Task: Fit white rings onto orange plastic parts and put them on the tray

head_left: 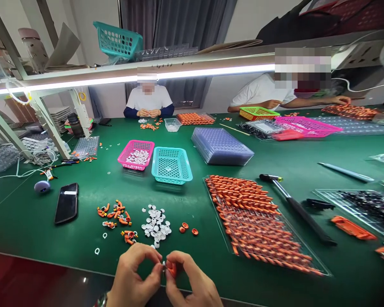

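At the table's near edge my left hand (137, 273) and my right hand (190, 277) meet, both closed in a pinch. Between the right fingertips is a small orange plastic part (172, 269). The left finger and thumb grip a small pale or shiny piece (164, 265) against it; its kind is too small to tell. Just beyond my hands lies a pile of white caps (156, 224). Left of it are several orange hook-shaped parts (118, 213) with white and yellow bits, and to its right a few orange caps (184, 225).
A tray of orange parts (259, 221) lies right, beside a hammer (294, 204). Farther back stand a pink basket (136, 166) of white pieces, a turquoise basket (172, 179) and stacked clear trays (222, 147). A phone (66, 204) lies left. Two people sit across the table.
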`<action>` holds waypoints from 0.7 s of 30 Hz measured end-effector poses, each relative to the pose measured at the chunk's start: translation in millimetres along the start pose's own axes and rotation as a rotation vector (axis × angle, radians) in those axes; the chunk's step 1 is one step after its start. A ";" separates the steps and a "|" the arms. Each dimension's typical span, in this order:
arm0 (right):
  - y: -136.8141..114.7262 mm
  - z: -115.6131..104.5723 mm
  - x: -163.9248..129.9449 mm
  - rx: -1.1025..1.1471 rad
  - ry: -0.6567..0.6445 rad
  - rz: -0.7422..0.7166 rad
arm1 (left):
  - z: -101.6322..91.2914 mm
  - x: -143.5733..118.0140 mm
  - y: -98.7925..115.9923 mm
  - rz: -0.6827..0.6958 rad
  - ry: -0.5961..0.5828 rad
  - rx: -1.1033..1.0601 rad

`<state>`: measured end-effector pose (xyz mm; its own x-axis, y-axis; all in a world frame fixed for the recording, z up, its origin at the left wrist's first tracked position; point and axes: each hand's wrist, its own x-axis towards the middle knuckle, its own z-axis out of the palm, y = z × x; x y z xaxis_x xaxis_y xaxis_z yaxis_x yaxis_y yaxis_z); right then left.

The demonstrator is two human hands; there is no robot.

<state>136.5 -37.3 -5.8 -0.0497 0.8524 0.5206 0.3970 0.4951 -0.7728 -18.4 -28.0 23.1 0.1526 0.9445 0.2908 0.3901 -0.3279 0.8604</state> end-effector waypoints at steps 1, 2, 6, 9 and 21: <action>0.1 0.5 -1.6 0.036 0.005 0.032 | -1.4 -1.1 -0.4 -0.045 -0.014 -0.043; 0.3 1.1 -3.1 0.086 0.006 0.073 | -3.0 -2.1 -0.7 -0.080 -0.038 -0.088; 0.9 3.3 -7.2 0.353 -0.029 0.259 | -7.4 -2.7 0.2 -0.103 -0.170 -0.268; -0.1 2.2 -6.7 0.456 -0.060 0.298 | -6.5 0.2 2.1 -0.147 -0.155 -0.333; 3.6 -9.2 -4.9 0.047 -0.040 -0.096 | 5.3 3.7 3.5 -0.681 -0.185 -0.982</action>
<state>146.6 -41.2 -7.8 -0.1221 0.8062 0.5789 0.3454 0.5813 -0.7367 -11.7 -25.7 25.0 0.3431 0.8751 -0.3412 -0.4025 0.4652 0.7884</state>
